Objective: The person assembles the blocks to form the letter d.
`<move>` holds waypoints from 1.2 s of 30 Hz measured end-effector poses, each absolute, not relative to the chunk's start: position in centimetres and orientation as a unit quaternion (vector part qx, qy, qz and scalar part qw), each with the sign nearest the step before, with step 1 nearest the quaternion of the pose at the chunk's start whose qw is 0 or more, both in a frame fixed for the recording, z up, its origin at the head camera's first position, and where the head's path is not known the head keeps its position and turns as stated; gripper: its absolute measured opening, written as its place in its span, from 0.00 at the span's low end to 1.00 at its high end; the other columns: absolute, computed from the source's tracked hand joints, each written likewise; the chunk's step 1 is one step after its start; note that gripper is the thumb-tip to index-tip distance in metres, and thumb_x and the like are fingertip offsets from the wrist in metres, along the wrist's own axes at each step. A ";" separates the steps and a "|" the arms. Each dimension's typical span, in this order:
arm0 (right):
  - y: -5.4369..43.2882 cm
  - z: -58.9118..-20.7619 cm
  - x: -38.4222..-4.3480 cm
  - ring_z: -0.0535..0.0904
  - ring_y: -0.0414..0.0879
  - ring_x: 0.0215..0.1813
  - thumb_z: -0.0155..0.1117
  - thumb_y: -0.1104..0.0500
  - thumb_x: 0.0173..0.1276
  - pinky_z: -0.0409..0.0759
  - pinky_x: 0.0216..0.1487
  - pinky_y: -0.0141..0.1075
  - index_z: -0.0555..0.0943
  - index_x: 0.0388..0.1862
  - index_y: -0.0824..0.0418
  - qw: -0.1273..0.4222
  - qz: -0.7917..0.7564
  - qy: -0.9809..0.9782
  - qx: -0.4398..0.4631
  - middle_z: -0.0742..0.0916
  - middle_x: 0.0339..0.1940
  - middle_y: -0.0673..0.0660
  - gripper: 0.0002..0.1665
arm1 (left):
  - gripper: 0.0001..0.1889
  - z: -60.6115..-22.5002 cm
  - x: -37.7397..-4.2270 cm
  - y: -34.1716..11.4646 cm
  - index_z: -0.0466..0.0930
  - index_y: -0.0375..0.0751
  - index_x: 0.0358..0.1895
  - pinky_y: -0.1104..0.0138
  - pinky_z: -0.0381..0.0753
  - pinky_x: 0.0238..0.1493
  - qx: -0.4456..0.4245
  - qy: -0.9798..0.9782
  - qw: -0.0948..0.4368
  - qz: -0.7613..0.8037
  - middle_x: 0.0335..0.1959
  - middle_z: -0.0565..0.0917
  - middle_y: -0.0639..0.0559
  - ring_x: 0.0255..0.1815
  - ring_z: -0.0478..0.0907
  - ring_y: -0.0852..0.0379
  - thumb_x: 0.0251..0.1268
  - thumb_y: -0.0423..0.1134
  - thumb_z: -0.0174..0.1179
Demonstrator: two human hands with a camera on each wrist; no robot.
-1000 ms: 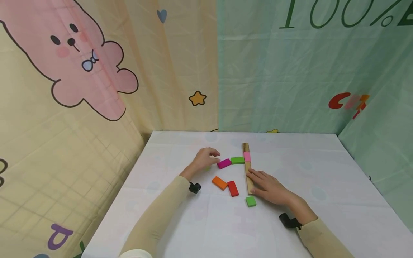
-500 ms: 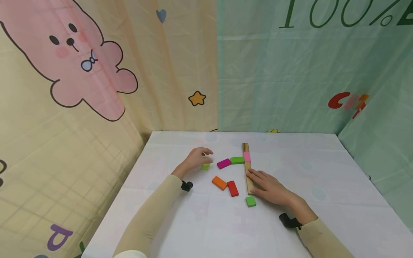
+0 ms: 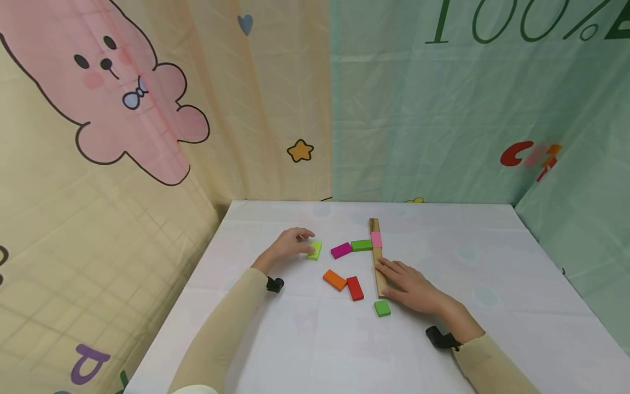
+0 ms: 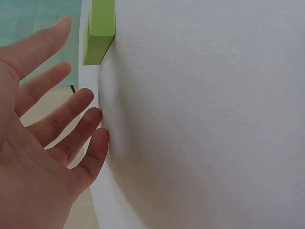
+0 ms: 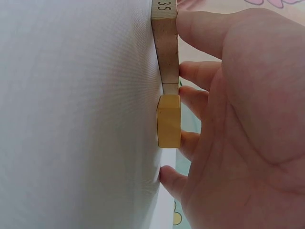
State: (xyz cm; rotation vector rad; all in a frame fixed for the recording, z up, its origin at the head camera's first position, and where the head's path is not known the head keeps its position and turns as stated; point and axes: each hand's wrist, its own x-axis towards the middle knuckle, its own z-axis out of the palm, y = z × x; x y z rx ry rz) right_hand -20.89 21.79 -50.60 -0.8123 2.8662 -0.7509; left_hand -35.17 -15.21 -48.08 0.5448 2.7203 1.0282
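Observation:
My left hand hovers with loose, spread fingers beside a lime-green block. In the left wrist view a small gap separates its thumb from that block. On the right, my right hand rests with its fingertips on a narrow wooden strip. A pink block sits on the strip's line toward its far end. The right wrist view shows the thumb touching wood marked "35", and fingers against a yellow block that the hand hides from the head view.
A green block meets the pink one, with a magenta block at its left. Nearer lie an orange block, a red block and a small green block. Patterned cloth hangs behind the white table.
My left hand has drawn back leftward from the magenta block to the lime-green one, which now shows more fully. The right hand has stayed on the strip.

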 end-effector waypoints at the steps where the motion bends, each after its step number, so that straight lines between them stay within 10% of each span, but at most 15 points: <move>1: 21.8 -50.6 -20.9 0.56 0.64 0.78 0.60 0.41 0.74 0.55 0.69 0.68 0.60 0.81 0.56 0.033 -0.242 0.933 -0.264 0.61 0.81 0.58 0.43 | 0.24 -48.2 -35.2 -15.3 0.83 0.45 0.60 0.55 0.73 0.62 0.181 0.916 0.092 0.345 0.56 0.81 0.47 0.57 0.74 0.48 0.61 0.45 0.73; 36: 21.9 -50.7 -21.0 0.55 0.64 0.78 0.59 0.40 0.74 0.55 0.70 0.68 0.59 0.81 0.54 0.038 -0.244 0.933 -0.260 0.60 0.82 0.57 0.44 | 0.30 -49.8 -34.1 -15.0 0.79 0.51 0.66 0.50 0.66 0.67 0.182 0.925 0.084 0.322 0.65 0.73 0.45 0.66 0.62 0.44 0.59 0.49 0.74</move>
